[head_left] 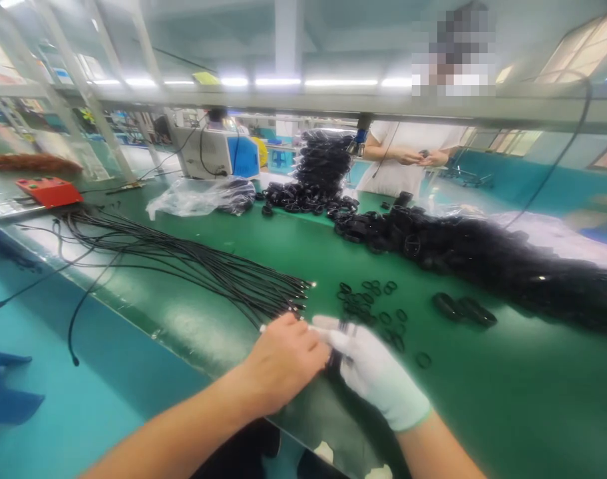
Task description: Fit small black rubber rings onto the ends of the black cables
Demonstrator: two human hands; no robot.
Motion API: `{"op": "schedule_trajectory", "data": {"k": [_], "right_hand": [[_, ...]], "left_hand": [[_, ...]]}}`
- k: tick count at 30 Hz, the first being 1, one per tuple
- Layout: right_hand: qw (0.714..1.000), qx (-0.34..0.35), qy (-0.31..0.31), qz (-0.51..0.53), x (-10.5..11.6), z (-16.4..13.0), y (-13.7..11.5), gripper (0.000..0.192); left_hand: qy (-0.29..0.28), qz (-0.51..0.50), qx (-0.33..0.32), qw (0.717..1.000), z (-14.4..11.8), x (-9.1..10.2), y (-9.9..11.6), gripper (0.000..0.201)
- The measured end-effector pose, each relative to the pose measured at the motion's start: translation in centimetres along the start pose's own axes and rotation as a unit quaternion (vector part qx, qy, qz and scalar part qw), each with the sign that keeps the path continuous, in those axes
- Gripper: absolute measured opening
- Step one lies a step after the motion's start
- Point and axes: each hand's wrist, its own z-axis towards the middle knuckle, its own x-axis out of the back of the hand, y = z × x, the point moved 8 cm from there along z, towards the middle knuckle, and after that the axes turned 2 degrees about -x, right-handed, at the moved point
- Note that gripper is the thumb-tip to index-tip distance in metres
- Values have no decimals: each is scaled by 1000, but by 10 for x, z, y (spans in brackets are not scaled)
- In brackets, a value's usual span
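Note:
My bare left hand and my gloved right hand meet at the table's front edge, both with fingers closed. Between them shows a black piece, mostly hidden, whose kind I cannot tell. Thin dark bands cross the white glove near its fingers. Just beyond my left hand lie the tips of a long bundle of black cables, spread leftward along the table. Several small black rings are scattered on the green tabletop past my right hand, with two black coils further right.
A long heap of black coils covers the back right. Behind stand a bagged stack, a clear plastic bag and a white-and-blue machine. A red box sits far left. A person works opposite, beneath an overhead beam.

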Motion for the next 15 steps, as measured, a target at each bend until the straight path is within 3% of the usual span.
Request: {"op": "schedule_trajectory", "data": {"k": [3,8,12,15], "right_hand": [[996,-32,-76,17,-17,-2,11,16],[973,-114,-158,122,-35,-8,35,28],[963,-164,-170,128,-36,-10,46,28],[959,-178,-174,132,-32,-11,49,33]], "left_hand": [[-6,-13,-68,998,6,12,-14,27],[-47,-112,-87,989,14,7,-32,23],[-44,-101,-111,988,17,10,-22,17],[-89,-111,-81,987,21,11,-23,19]]}}
